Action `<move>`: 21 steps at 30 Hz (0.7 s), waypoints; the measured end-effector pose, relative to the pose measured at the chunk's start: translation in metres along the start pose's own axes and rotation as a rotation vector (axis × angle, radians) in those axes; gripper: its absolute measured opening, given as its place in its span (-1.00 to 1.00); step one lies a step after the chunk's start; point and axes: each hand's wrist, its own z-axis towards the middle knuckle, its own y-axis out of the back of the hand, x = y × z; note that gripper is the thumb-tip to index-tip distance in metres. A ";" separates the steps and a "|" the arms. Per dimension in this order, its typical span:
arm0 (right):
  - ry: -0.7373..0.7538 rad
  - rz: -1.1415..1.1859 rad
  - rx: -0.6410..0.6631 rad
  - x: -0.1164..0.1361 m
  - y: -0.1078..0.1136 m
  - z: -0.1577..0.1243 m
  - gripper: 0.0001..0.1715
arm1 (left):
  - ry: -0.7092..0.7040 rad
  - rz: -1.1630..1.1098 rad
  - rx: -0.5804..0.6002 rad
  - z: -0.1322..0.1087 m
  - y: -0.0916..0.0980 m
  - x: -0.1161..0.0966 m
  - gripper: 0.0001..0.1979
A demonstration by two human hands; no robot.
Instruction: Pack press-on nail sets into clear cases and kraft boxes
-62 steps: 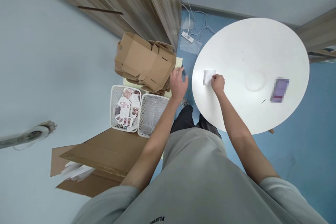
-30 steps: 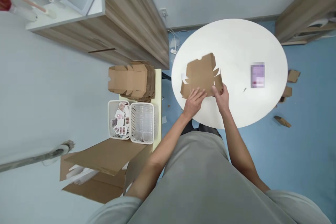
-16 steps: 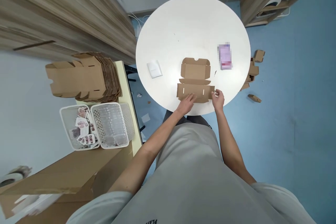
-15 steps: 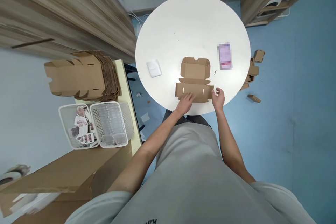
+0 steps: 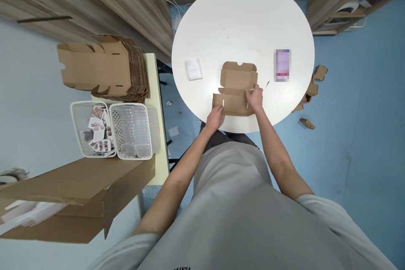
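A partly folded brown cardboard box (image 5: 238, 79) lies on the white round table close to my body, its lid part spread flat away from me. At its near left corner, my left hand (image 5: 215, 118) grips the near edge, with fingertips over the panel beside a slot. Bent over the right end, my right hand (image 5: 255, 98) has its fingers closed on the side flap, which they partly hide. A white folded packet (image 5: 193, 69) rests to the left of the box. To the right is a blurred-out purple item (image 5: 282, 65).
On a side table at left are a stack of flat cardboard boxes (image 5: 98, 65), a white basket of printed pieces (image 5: 95, 130) and a basket of clear plastic pieces (image 5: 131, 130). A large open carton (image 5: 79, 181) stands nearer. Small boxes (image 5: 311, 88) lie on the floor at right.
My right hand has moved inward and away from me over the right end flap. My left hand has shifted to the near left corner. The near edge flap now looks folded up.
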 end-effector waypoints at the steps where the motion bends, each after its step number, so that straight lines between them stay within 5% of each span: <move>1: 0.000 -0.002 -0.006 0.000 -0.002 0.003 -0.22 | 0.017 -0.020 -0.016 -0.001 -0.001 0.000 -0.47; 9: 0.177 0.022 0.158 0.000 -0.008 0.009 -0.17 | 0.103 -0.072 -0.041 0.003 0.003 -0.002 -0.49; 12: 0.174 0.018 0.245 -0.004 -0.002 -0.008 0.03 | 0.168 -0.098 -0.058 0.006 0.008 -0.005 -0.41; 17: 0.252 -0.146 0.370 -0.020 0.008 -0.053 0.55 | 0.275 -0.159 -0.078 0.006 0.015 -0.009 0.07; 21: 0.295 -0.270 0.431 -0.032 0.008 -0.079 0.71 | 0.274 -0.133 -0.030 0.009 0.023 -0.009 0.15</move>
